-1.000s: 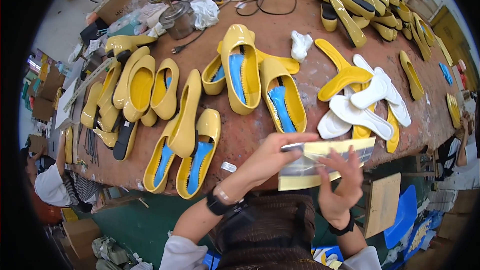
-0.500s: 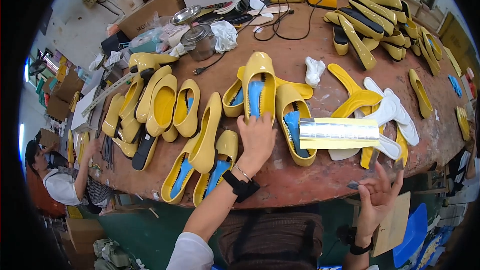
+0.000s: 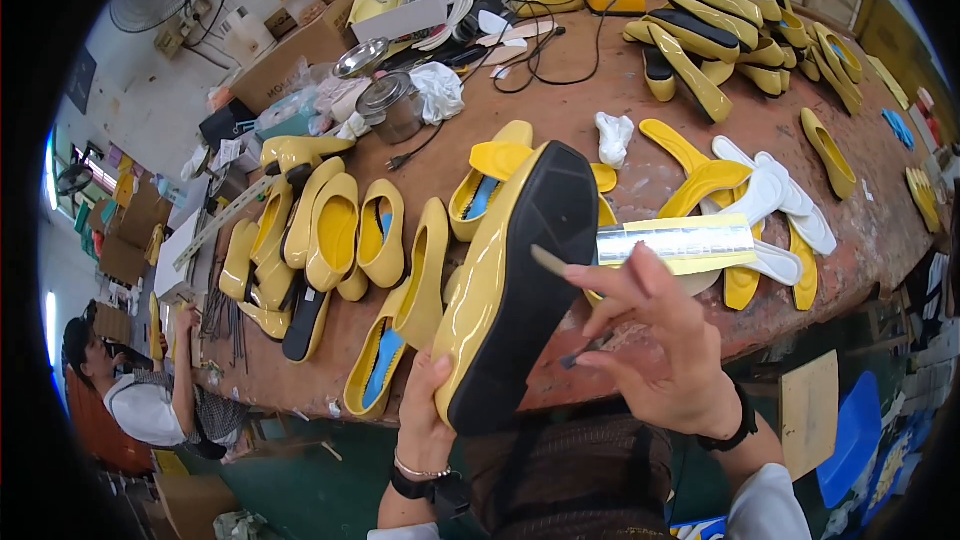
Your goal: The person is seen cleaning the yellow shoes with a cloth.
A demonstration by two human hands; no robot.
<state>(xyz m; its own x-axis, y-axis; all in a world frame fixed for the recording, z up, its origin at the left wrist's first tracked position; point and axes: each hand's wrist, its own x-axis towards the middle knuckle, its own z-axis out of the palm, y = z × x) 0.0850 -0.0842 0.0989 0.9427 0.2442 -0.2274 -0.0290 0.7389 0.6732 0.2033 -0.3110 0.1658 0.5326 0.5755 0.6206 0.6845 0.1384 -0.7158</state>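
Observation:
My left hand [image 3: 424, 412] is closed around the lower end of a glossy yellow slip-on shoe [image 3: 472, 310], raised off the table with its black sole [image 3: 535, 275] turned toward my right hand. Small pieces that look like stickers cling to the fingertips of my right hand [image 3: 672, 352]: a pale sticker [image 3: 548, 260] at a forefinger tip, in front of the sole, and a dark sticker [image 3: 572, 361] at the thumb. Behind the right hand lies a yellow backing sheet with a silvery strip of labels [image 3: 690, 243]. The held shoe hides part of another yellow shoe [image 3: 478, 202].
Several yellow shoes [image 3: 335, 220] stand left, and a pile of them [image 3: 715, 25] lies far right. Yellow insoles [image 3: 690, 155] and white insoles [image 3: 785, 195] overlap at right. A cable [image 3: 535, 55], a lidded metal pot [image 3: 390, 105] and boxes line the back. A co-worker [image 3: 145, 405] is at left.
My left hand has picked a yellow shoe up from the table, brought it nearer and turned its sole up. My right hand has moved left and up toward that sole.

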